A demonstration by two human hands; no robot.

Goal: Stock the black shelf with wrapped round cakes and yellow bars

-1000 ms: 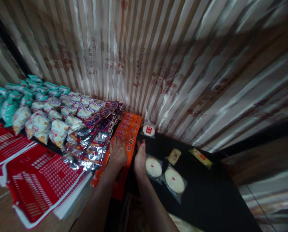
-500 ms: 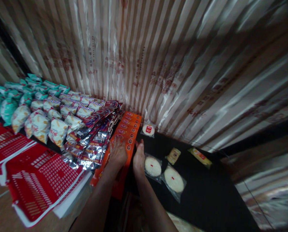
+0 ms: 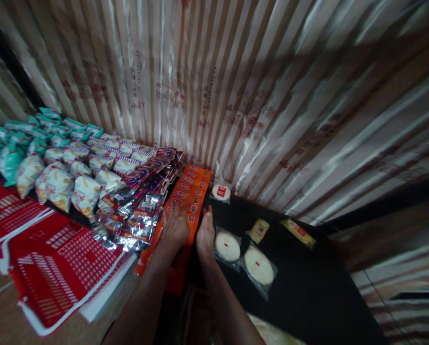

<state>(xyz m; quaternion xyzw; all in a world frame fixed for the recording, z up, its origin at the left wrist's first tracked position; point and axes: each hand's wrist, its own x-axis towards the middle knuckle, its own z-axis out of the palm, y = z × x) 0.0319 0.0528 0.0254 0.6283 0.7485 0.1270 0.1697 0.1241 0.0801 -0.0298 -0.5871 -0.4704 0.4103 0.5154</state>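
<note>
My left hand [image 3: 176,229] lies with fingers spread on a row of orange packets [image 3: 190,186] printed with oval logos. Edge-on beside the row's right side is my right hand [image 3: 205,235], its fingers straight and together, grasping nothing. Whether it touches the packets is hard to tell. Just right of it lies a round white cake in clear wrap [image 3: 227,246], with a second wrapped round cake [image 3: 259,264] nearer me. Left of the orange row, dark shiny packets [image 3: 145,196] overlap in a slanting pile.
Puffy white snack bags [image 3: 86,194] and green bags [image 3: 11,160] fill the left. Red baskets [image 3: 66,268] stand in front. On the black table [image 3: 304,287] lie a small wrapped item [image 3: 259,231], a yellow packet [image 3: 299,233] and a red-labelled round pack [image 3: 221,191]. Corrugated sheeting [image 3: 200,72] rises behind.
My right hand has shifted slightly left, closer to the orange row. The left hand stays in almost the same place on the packets.
</note>
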